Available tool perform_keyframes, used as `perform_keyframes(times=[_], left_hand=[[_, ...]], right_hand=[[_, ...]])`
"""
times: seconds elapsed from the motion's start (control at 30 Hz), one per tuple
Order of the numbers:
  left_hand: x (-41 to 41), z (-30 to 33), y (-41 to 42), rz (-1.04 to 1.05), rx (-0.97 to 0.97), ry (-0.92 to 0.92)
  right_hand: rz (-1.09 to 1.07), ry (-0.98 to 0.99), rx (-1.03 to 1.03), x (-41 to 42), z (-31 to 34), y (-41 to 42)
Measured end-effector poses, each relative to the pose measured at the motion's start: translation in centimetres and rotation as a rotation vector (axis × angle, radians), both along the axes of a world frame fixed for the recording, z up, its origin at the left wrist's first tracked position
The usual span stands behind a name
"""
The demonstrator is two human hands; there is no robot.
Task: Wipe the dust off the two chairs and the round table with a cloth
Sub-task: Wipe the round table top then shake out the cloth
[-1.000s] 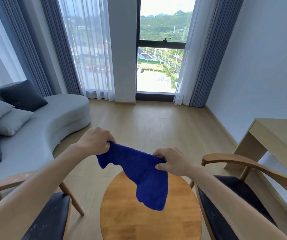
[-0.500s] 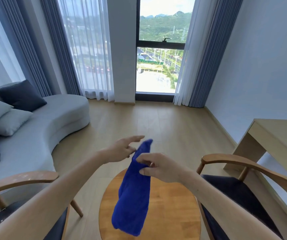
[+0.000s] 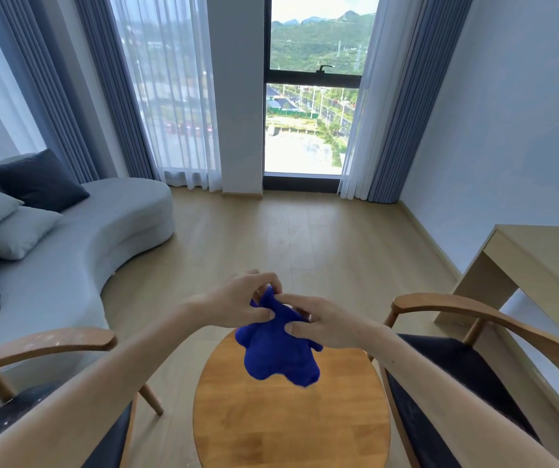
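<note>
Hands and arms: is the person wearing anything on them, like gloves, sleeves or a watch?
Nothing shows on them. The left hand and right hand are bare, with no gloves, rings or watch in view. Both forearms are bare right down to the picture's bottom edge.

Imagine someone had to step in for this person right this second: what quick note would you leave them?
Left hand: pinches the top of the blue cloth.
Right hand: grips the same cloth, beside the left hand.
The cloth hangs bunched in the air above the far edge of the round table, touching nothing else.
Left chair and right chair stand on either side of the table; pale specks show on both dark seats and on the left chair's armrest.
Done: the cloth is in hand, gathered up.
Left: apparently everything; wipe both chairs and the table.
</note>
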State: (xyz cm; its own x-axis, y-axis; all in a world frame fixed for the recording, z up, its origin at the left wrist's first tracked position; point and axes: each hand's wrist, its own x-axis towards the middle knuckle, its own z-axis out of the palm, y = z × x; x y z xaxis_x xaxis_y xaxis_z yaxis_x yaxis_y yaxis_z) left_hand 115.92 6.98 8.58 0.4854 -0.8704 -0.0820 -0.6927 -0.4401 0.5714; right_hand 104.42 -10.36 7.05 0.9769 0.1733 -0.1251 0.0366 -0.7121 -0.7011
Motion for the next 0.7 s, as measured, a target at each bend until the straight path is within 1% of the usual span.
perform_keyframes(times=[0.1, 0.23, 0.33, 0.43, 0.47, 0.53, 0.6, 0.7], left_hand=[[0.2, 0.0, -0.1, -0.010, 0.013, -0.022], [-0.1, 0.2, -0.5, -0.062, 0.084, -0.009], [-0.5, 0.3, -0.9, -0.044, 0.065, 0.012], [-0.3, 0.8, -0.9, 0.004, 0.027, -0.043], [-0.2, 1.0, -0.8, 0.015, 0.013, -0.050], [-0.1, 1.4, -0.6, 0.013, -0.005, -0.035], [-0.1, 1.8, -0.5, -0.008, -0.020, -0.039], [0.3, 2.3, -0.3, -0.030, -0.031, -0.068]], right_hand=[[0.032, -0.012, -0.017, 0.1, -0.1, -0.6], [-0.030, -0.105, 0.000, 0.6, -0.3, -0.8], [-0.066, -0.180, -0.012, 0.8, -0.6, -0.4], [-0.149, -0.219, 0.085, 0.6, -1.0, -0.4], [-0.173, -0.220, 0.111, 0.5, -1.1, -0.5], [-0.151, -0.169, 0.119, 0.3, -1.3, -0.9], [-0.080, -0.081, 0.068, 0.1, -1.8, -1.4], [-0.001, -0.030, -0.130, -0.2, -3.1, -2.1]])
